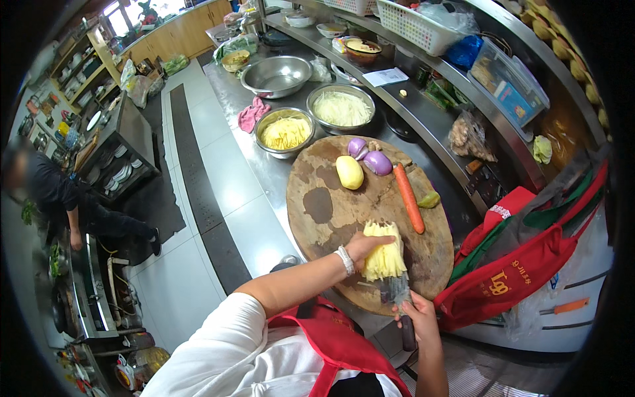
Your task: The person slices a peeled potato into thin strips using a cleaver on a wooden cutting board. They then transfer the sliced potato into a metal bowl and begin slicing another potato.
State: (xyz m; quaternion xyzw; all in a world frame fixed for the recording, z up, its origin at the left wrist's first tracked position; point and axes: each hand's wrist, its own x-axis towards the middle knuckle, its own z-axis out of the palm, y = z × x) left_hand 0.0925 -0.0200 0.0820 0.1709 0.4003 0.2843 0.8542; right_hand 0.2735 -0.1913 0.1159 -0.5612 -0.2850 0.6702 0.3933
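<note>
My left hand (pixel 370 248) rests over a pile of pale yellow potato shreds (pixel 383 263), with the thumb across the top. In my right hand (pixel 420 316) is the dark handle of a cleaver (pixel 398 289). Its wet blade lies flat and runs in under the shreds; how far, I cannot tell. All this is on the near part of a round wooden chopping board (pixel 320 238). Farther back on the board are a peeled potato (pixel 349 172), pieces of purple onion (pixel 378 163), a carrot (pixel 409 198) and a green vegetable piece (pixel 429 200).
Beyond the board stand steel bowls of yellow shreds (pixel 285 133) and paler shreds (pixel 341 107), a wide steel basin (pixel 277 75) and a pink cloth (pixel 253 115). A steel shelf (pixel 436 124) borders the right. Red aprons (pixel 506 273) hang nearby. Another person (pixel 59 183) stands far left.
</note>
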